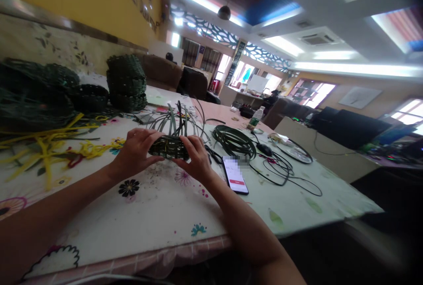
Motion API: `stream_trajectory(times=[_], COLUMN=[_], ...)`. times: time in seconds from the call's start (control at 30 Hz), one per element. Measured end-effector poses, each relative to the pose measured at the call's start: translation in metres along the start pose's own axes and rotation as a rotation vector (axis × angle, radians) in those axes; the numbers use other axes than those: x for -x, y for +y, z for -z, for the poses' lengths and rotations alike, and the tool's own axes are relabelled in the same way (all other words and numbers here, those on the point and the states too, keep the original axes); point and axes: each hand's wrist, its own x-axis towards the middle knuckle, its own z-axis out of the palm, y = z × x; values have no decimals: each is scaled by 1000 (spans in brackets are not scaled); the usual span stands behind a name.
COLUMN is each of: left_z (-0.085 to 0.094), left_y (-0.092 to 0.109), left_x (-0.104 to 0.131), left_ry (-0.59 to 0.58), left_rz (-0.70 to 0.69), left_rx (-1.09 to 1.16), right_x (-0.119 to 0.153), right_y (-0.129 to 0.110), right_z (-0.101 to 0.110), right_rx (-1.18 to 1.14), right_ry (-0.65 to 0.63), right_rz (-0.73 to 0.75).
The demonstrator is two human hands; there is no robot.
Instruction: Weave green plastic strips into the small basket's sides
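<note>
Between my two hands is a small, dark green woven basket (169,147), partly made, with loose strips (173,120) fanning out from its far side. My left hand (139,150) grips its left end, thumb below and fingers over the top. At the right end, my right hand (194,157) holds it the same way, thumb along the lower edge. The fingers hide both ends of the weave. The basket is just above the flowered tablecloth (158,214); whether it touches the cloth I cannot tell.
Stacked dark green baskets (126,82) and a heap of green strips (31,95) stand back left, near yellow strips (46,148). To the right lie a coil of green strip (234,141), a phone (235,177), a computer mouse (264,149) and cable. A bottle (255,118) stands farther back.
</note>
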Motion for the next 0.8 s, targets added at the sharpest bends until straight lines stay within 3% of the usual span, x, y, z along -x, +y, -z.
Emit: stream_trajectory(times=[0.27,0.8], left_z=[3,3], left_y=[4,5], left_x=[-2,1], left_ry=[36,-3], left_rz=[-19,-3], left_rx=[22,-12], right_x=[2,1], right_y=[-2,-8], right_z=[-1,0], right_rx=[4,60], right_ry=[-44,-121], right_rz=[-26,-59])
